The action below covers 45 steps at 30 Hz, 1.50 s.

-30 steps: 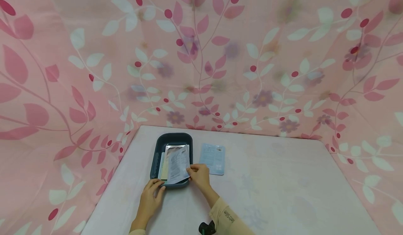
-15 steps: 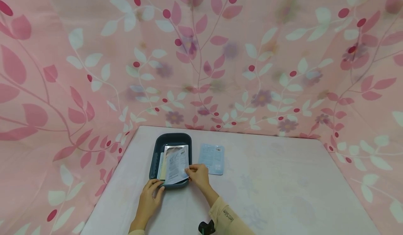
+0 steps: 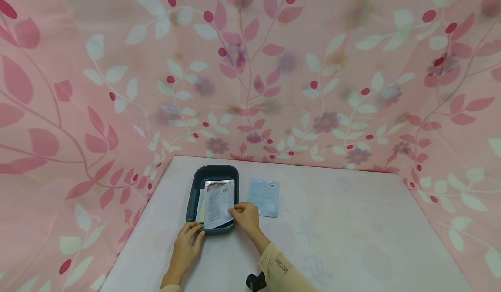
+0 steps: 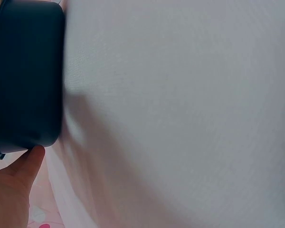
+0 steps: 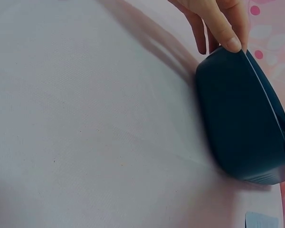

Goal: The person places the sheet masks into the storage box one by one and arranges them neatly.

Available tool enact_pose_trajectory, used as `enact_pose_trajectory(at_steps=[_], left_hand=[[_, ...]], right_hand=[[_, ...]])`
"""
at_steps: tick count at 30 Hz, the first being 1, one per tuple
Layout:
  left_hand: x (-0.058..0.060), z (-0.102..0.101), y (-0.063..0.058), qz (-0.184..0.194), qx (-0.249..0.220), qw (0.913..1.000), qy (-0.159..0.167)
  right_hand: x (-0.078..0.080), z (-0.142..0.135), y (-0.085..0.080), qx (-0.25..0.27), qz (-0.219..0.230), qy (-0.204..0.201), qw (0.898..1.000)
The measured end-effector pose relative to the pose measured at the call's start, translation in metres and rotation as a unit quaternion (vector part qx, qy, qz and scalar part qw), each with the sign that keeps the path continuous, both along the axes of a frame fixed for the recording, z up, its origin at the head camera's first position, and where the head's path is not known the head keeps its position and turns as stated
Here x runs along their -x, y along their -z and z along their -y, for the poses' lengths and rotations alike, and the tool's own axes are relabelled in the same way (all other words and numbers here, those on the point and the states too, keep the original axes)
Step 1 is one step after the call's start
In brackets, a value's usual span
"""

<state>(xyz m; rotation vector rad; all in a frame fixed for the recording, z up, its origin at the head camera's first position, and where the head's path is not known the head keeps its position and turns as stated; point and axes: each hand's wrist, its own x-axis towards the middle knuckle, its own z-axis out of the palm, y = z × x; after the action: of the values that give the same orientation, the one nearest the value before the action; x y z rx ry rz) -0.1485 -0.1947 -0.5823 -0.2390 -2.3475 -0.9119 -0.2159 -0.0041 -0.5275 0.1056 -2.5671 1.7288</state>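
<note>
A dark teal plastic basin sits on the table's left part, with several flat packets in it. On top lies a pale printed packet with a barcode. Its right edge is pinched by my right hand, beside the basin's right rim. My left hand grips the near left corner of the basin. In the left wrist view a digit of the left hand presses the basin's outer wall. The right wrist view has the left hand at the basin's rim; the right fingers are mostly cut off there.
A light blue packet lies flat on the white-covered table, to the right of the basin. Pink floral cloth hangs behind the table and on both sides. A black device is by the right sleeve.
My right hand has shifted slightly left, and the printed packet has moved with it, covering more of the packets beneath. The left hand stays on the basin.
</note>
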Motion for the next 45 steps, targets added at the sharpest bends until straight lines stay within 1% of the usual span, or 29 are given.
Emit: enact_pose_trajectory(at_steps=[6,17,21,25,29,32,35,36,40,43,45], left_hand=[[0.0,-0.001,-0.001,-0.003,0.001,1.0,0.001],[-0.001,-0.001,-0.001,0.023,0.004,0.9997,-0.013],[-0.001,-0.002,0.0,0.027,0.003,0.9995,-0.015],[-0.001,-0.003,-0.002,0.029,0.0,0.9995,-0.014],[-0.002,-0.003,-0.004,0.027,-0.002,0.9996,-0.013],[-0.001,-0.003,-0.005,0.025,-0.002,0.9996,-0.011],[-0.001,-0.003,-0.005,0.024,-0.001,0.9997,-0.01],[-0.001,-0.003,-0.005,0.023,-0.001,0.9997,-0.009],[-0.001,-0.002,-0.003,0.025,-0.002,0.9996,-0.012],[-0.001,-0.002,-0.002,0.032,-0.002,0.9994,-0.014],[-0.001,-0.002,-0.002,0.035,-0.002,0.9993,-0.014]], right_hand=[[-0.001,-0.003,-0.001,0.0,-0.007,-0.02,1.0],[-0.004,-0.009,0.0,0.021,0.002,-0.056,0.998],[-0.005,-0.013,0.0,0.04,0.003,-0.071,0.997],[-0.003,-0.021,0.001,0.059,-0.002,-0.066,0.996],[0.003,-0.036,0.004,0.052,-0.018,-0.032,0.998],[0.009,-0.053,0.008,0.002,-0.049,0.009,0.999],[0.012,-0.074,0.014,-0.06,-0.067,0.06,0.994],[0.013,-0.081,0.016,-0.075,-0.064,0.077,0.992],[0.015,-0.103,0.022,-0.1,-0.026,0.13,0.986],[0.015,-0.115,0.027,-0.113,0.01,0.161,0.98],[0.015,-0.12,0.029,-0.121,0.026,0.171,0.977]])
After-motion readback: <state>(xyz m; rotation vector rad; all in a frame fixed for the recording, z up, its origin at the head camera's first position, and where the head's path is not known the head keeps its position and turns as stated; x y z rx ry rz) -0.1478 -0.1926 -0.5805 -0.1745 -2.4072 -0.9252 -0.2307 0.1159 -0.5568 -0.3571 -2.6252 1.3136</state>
